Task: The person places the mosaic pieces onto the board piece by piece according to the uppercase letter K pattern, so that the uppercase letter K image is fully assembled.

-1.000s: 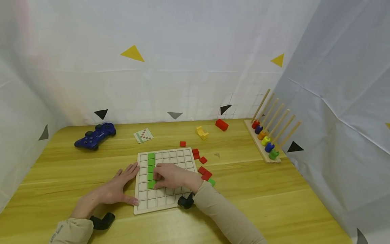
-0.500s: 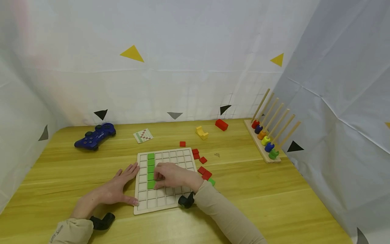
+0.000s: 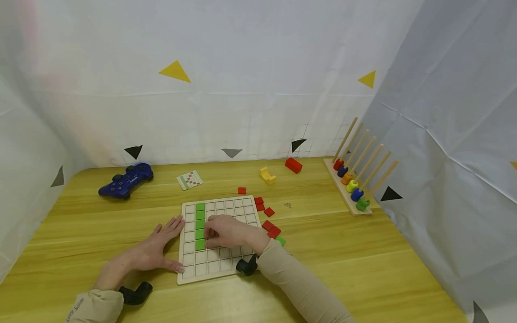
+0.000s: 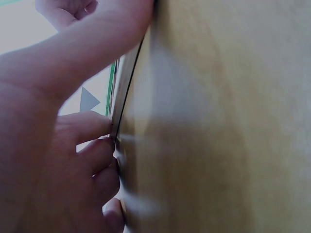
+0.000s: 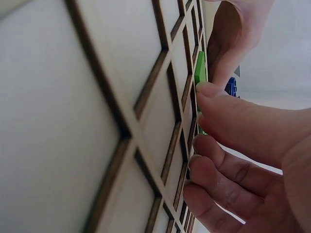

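A pale wooden grid board (image 3: 208,269) lies on the table, with a column of several green square tiles (image 3: 200,215) in its second column from the left. My left hand (image 3: 151,251) rests beside the board, thumb and fingers spread, their tips at its left edge. Over the board, my right hand (image 3: 232,233) has curled fingers, with thumb and index fingertips at the lowest green tile (image 3: 200,244). In the right wrist view the thumb tip meets a green tile's (image 5: 199,68) edge. That hand covers the board's middle squares.
Several red tiles (image 3: 274,231) and a green tile (image 3: 280,241) lie right of the board. Behind it are a pattern card (image 3: 190,179), a yellow block (image 3: 267,176) and a red block (image 3: 293,165). A blue game controller (image 3: 127,180) sits left; a peg stand (image 3: 343,190) stands right.
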`<control>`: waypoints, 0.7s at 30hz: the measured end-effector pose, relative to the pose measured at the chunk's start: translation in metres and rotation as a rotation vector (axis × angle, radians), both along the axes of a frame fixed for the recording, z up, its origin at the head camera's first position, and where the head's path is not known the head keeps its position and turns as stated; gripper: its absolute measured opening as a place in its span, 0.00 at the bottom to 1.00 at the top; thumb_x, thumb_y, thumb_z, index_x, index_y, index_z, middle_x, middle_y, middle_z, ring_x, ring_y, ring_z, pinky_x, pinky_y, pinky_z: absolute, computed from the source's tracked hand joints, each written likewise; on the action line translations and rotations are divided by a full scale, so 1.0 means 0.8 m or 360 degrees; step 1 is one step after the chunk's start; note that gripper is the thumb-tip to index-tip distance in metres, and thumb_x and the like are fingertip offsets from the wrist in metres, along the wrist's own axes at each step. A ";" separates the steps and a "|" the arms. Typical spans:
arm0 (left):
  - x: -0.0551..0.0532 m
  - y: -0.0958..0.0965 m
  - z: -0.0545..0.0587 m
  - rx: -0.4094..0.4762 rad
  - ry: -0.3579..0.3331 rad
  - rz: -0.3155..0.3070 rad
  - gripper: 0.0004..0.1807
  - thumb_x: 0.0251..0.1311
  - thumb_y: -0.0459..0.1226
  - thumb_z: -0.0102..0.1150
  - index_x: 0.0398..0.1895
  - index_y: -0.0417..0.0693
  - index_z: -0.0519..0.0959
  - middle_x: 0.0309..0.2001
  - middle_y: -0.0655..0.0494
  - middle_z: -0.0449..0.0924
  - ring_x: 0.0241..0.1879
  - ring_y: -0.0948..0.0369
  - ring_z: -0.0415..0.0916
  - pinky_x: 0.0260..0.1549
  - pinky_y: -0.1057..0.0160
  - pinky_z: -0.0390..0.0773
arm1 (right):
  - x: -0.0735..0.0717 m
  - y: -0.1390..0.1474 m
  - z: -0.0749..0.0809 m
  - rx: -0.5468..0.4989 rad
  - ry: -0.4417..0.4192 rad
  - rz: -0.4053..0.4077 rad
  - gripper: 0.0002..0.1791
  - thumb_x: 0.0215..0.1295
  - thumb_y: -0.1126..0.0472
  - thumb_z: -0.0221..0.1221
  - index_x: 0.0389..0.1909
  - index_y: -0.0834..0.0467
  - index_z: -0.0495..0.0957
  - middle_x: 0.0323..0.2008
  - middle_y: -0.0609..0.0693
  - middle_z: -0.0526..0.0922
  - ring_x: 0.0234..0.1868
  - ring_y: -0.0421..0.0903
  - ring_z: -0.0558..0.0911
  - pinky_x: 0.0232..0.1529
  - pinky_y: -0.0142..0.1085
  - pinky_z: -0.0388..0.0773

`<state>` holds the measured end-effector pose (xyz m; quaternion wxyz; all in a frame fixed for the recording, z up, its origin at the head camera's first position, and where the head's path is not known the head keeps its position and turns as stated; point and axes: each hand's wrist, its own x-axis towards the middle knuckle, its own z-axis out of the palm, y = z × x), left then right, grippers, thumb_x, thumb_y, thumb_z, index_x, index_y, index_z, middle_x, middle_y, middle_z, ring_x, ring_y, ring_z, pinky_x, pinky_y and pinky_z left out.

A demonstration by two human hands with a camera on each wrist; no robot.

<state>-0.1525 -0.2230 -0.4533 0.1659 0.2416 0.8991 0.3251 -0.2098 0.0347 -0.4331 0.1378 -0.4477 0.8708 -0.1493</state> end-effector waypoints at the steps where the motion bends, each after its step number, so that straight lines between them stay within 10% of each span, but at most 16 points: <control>1: 0.000 0.000 0.000 -0.0001 0.0000 0.0000 0.67 0.46 0.57 0.75 0.79 0.33 0.46 0.80 0.35 0.33 0.78 0.35 0.28 0.70 0.30 0.28 | 0.000 0.000 0.000 -0.0002 0.0000 0.0002 0.08 0.67 0.51 0.64 0.40 0.50 0.81 0.39 0.41 0.78 0.38 0.34 0.77 0.40 0.21 0.71; 12: -0.001 0.001 -0.002 -0.0006 -0.0005 -0.0003 0.66 0.47 0.57 0.75 0.79 0.34 0.45 0.80 0.35 0.33 0.78 0.36 0.28 0.70 0.30 0.28 | -0.004 0.004 0.000 -0.0025 -0.0054 0.0026 0.08 0.67 0.52 0.65 0.41 0.50 0.82 0.38 0.39 0.78 0.37 0.31 0.76 0.41 0.21 0.73; 21: 0.000 0.002 -0.001 -0.0011 0.0008 -0.0002 0.67 0.45 0.58 0.75 0.79 0.34 0.45 0.80 0.36 0.33 0.78 0.36 0.29 0.71 0.30 0.29 | -0.017 0.062 0.041 -0.0175 -0.0279 0.0009 0.15 0.67 0.60 0.65 0.52 0.60 0.81 0.48 0.52 0.83 0.48 0.44 0.81 0.55 0.37 0.80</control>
